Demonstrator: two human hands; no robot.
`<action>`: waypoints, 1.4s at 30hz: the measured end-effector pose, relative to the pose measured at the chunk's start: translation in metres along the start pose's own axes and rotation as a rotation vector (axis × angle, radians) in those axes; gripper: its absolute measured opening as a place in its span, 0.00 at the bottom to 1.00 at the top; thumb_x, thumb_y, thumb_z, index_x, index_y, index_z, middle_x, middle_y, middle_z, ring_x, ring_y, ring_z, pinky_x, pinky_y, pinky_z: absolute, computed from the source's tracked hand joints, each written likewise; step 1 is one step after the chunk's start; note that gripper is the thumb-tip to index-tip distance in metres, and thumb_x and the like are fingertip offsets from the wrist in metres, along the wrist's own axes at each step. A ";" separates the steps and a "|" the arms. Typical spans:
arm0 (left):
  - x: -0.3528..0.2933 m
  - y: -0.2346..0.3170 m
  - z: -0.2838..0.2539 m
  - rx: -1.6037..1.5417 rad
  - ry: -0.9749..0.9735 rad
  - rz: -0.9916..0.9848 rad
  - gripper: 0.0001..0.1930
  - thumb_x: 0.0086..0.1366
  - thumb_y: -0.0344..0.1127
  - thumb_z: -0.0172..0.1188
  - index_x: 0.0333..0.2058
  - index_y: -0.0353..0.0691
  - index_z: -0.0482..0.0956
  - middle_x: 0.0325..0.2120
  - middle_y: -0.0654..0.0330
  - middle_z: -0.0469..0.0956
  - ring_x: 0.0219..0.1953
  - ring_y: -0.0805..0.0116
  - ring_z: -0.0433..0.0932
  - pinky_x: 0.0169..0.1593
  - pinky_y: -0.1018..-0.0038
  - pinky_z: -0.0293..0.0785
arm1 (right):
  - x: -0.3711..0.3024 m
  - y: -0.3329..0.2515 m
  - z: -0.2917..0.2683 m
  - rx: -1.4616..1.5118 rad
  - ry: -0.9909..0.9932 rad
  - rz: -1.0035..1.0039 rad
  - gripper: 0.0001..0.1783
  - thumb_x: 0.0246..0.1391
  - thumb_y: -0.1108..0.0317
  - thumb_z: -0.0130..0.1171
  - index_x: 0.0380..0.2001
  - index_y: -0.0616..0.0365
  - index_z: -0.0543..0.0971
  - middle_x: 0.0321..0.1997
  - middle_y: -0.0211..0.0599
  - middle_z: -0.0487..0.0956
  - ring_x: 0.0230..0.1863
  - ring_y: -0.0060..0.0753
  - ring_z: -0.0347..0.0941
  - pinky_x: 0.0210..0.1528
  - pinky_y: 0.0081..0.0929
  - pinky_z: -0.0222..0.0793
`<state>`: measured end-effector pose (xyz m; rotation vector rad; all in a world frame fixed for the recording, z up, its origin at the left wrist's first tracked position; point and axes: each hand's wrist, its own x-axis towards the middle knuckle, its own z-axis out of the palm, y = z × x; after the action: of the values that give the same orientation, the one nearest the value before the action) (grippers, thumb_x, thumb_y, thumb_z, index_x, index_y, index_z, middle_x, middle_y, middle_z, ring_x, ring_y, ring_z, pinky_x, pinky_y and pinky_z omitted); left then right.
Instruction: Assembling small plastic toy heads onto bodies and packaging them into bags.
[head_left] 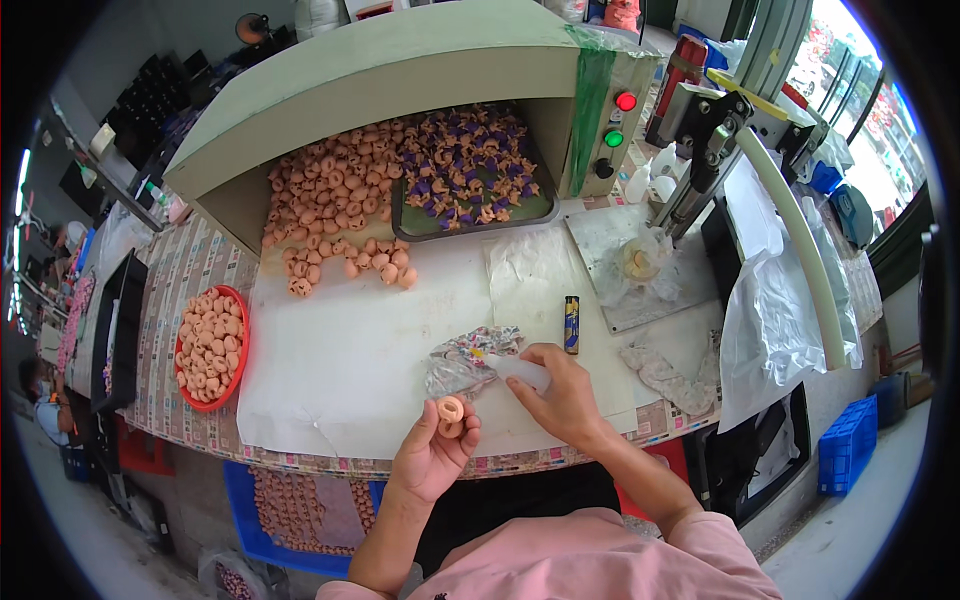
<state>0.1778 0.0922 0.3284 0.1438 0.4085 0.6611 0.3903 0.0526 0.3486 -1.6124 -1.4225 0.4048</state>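
Near the table's front edge, my left hand (428, 462) pinches a small peach-coloured hollow plastic piece (451, 409) with a round opening facing up. My right hand (562, 400) is wrapped round a white squeeze bottle (524, 373), tilted with its narrow tip pointing left. The tip is over or against a crumpled patterned cloth (455, 362) on the white sheet; I cannot tell whether it touches. The bottle and the piece are apart. Just beyond my right hand a dark blue and yellow tube (571, 325) stands or lies on the sheet.
A cream box-shaped machine (400, 75) spans the back. Many peach pieces (335, 180) and a dark tray (480, 232) of purple-and-peach parts sit in its opening. A red basket (240, 345) of pieces is left; a lever press (700, 165) right. A blue crate (240, 515) lies below.
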 end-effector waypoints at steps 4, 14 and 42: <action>-0.018 0.012 0.008 -0.048 -0.010 0.061 0.18 0.67 0.46 0.54 0.49 0.40 0.73 0.40 0.56 0.77 0.42 0.65 0.77 0.45 0.71 0.80 | 0.024 0.004 0.003 -0.128 -0.069 -0.148 0.15 0.48 0.71 0.63 0.40 0.60 0.75 0.40 0.42 0.78 0.42 0.49 0.71 0.47 0.39 0.66; -0.036 0.010 0.014 -0.086 -0.013 0.017 0.19 0.65 0.44 0.58 0.51 0.42 0.71 0.40 0.54 0.78 0.40 0.66 0.78 0.45 0.72 0.79 | 0.219 0.030 0.033 -0.413 0.112 -0.303 0.08 0.49 0.71 0.57 0.33 0.58 0.82 0.37 0.42 0.79 0.42 0.48 0.73 0.45 0.38 0.69; 0.009 0.013 0.035 0.296 -0.068 -0.013 0.18 0.65 0.36 0.59 0.52 0.38 0.73 0.40 0.63 0.78 0.38 0.76 0.77 0.45 0.77 0.76 | 0.022 -0.043 -0.027 0.578 -0.326 -0.048 0.11 0.58 0.73 0.57 0.43 0.64 0.78 0.42 0.40 0.79 0.46 0.30 0.76 0.46 0.25 0.73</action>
<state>0.1911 0.1075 0.3606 0.4438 0.4396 0.5786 0.3906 0.0582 0.4033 -1.0707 -1.4033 0.9862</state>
